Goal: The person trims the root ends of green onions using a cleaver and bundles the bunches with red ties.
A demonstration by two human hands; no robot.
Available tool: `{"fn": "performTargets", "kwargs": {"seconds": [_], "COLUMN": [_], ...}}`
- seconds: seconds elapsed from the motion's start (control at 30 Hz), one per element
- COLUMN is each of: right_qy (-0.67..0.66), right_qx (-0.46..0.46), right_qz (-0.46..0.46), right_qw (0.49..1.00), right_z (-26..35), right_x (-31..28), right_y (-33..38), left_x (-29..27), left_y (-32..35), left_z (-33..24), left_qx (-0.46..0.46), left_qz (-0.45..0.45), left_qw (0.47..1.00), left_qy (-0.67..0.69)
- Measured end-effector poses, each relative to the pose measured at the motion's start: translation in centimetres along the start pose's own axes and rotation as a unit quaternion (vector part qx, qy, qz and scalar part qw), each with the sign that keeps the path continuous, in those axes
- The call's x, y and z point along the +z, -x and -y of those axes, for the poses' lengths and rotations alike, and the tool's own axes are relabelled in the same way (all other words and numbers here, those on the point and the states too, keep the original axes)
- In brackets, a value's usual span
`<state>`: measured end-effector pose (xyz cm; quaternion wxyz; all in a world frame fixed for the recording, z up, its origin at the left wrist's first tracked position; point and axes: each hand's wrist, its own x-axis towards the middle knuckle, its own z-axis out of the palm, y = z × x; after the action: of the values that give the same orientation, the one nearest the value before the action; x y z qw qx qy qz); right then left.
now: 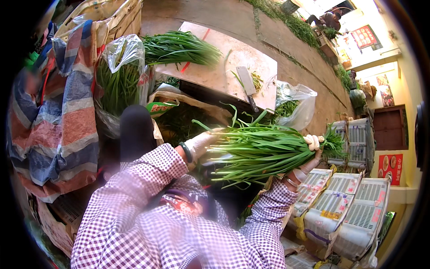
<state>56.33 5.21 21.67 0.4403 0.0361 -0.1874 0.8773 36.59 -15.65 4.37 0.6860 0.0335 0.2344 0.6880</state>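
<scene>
A bundle of long green chives (260, 150) lies across my lap, held at both ends. My right hand (311, 150), in a white glove, is shut around the root end at the right. My left hand (201, 143), also gloved, grips the loose leaf tips at the left. Both sleeves are purple-and-white checked. Beyond the bundle stands a pale cutting board (224, 67) with a cleaver (246, 85) and another pile of chives (179, 47) on it.
A clear plastic bag of chives (121, 76) stands at the left beside a striped woven sack (58, 112). A second plastic bag with greens (293, 105) sits right of the board. White plastic crates (345, 210) are stacked at the lower right. Another person crouches far off (329, 20).
</scene>
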Motion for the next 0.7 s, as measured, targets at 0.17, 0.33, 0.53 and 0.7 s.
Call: {"fn": "performTargets", "kwargs": {"seconds": [0.17, 0.33, 0.53, 0.7], "right_qy": [0.012, 0.032, 0.036, 0.006], "right_qx": [-0.005, -0.017, -0.036, -0.03], "right_qz": [0.001, 0.017, 0.001, 0.007], "right_qw": [1.0, 0.999, 0.999, 1.0], "right_z": [-0.9, -0.2, 0.1, -0.3], "right_x": [0.4, 1.5, 2.7, 3.3], "right_y": [0.1, 0.4, 1.3, 0.9], "left_x": [-0.7, -6.6, -10.6, -18.2], "left_y": [-1.4, -2.5, -1.8, -3.4], "left_z": [0.8, 1.8, 1.3, 2.0], "left_qx": [0.007, 0.084, 0.082, -0.021], "left_qz": [-0.091, -0.103, -0.257, -0.394], "left_qw": [0.995, 0.991, 0.951, 0.913], "left_qy": [0.033, -0.028, -0.149, -0.106]}}
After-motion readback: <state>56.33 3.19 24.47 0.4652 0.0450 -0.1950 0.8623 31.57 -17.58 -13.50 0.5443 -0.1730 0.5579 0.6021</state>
